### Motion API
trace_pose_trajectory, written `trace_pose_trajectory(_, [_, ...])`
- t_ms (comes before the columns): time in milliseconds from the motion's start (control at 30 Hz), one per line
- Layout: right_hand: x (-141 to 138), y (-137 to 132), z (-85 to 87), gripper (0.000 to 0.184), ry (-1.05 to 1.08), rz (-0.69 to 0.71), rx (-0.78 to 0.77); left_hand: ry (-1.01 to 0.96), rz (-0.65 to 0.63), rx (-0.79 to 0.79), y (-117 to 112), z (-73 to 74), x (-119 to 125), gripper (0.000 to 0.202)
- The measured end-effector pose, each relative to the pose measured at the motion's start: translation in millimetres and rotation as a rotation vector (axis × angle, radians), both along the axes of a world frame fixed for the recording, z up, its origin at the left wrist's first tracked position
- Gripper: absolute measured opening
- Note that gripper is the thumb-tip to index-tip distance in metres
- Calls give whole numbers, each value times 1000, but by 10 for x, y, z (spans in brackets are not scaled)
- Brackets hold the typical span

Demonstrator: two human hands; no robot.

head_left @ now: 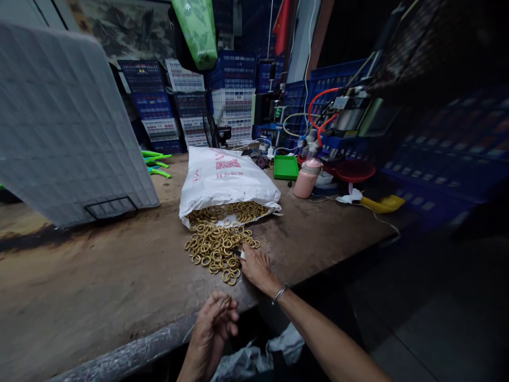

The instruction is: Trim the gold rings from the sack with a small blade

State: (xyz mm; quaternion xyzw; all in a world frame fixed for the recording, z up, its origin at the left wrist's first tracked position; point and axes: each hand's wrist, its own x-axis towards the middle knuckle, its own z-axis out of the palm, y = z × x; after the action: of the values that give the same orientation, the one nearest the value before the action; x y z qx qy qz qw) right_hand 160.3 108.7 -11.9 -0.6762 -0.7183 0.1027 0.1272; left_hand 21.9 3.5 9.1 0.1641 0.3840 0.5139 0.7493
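Observation:
A pile of gold-coloured metal rings [217,245] spreads on the table out of the open mouth of a white sack [228,178] lying on its side. At the pile's right edge, my right hand [257,266] is closed around a small black-and-white item [239,253], whose dark end touches or overlaps the rings; its kind does not show. My left hand [214,321] is at the table's front edge, nearer to me, with its fingers curled in. A small brownish-gold bit shows at its fingertips, too unclear to name.
A tall pale padded panel [75,127] stands on the left of the wooden table [99,286]. Green-handled tools [158,163] lie behind it. On the right are a pink bottle [307,179], a green tray [285,167] and a red dish [355,171]. Stacked crates [233,103] fill the back.

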Motion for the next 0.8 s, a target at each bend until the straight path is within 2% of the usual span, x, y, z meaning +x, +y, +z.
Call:
trace_pose_trajectory(100, [-16, 24, -3, 16, 1, -5, -17, -110, 0, -48, 11, -28, -31, 21])
trace_pose_trajectory(167, [-4, 27, 3, 15, 3, -10, -13, -151, 27, -109, 29, -72, -42, 16])
trace_pose_trajectory(300, [57, 11, 16, 16, 25, 4, 23, -136, 82, -188, 85, -119, -33, 13])
trace_pose_trajectory(400, [126, -16, 32, 18, 74, -2, 23, -73, 73, -148, 133, -83, -3, 19])
trace_pose_trajectory(500, [188, -53, 46, 15, 181, 13, 27, 107, 69, 3, 191, -63, 39, 27])
trace_pose_trajectory(600, [211, -94, 41, 11, 308, 25, 45, 449, 109, 182, 270, -116, 82, 27])
trace_pose_trajectory(700, [190, -144, 42, 9, 467, 17, 27, 805, 175, 482, 362, -224, 105, 24])
trace_pose_trajectory(800, [152, -211, 93, 11, 682, 33, -107, 1016, 178, 786, 436, -332, 106, 26])
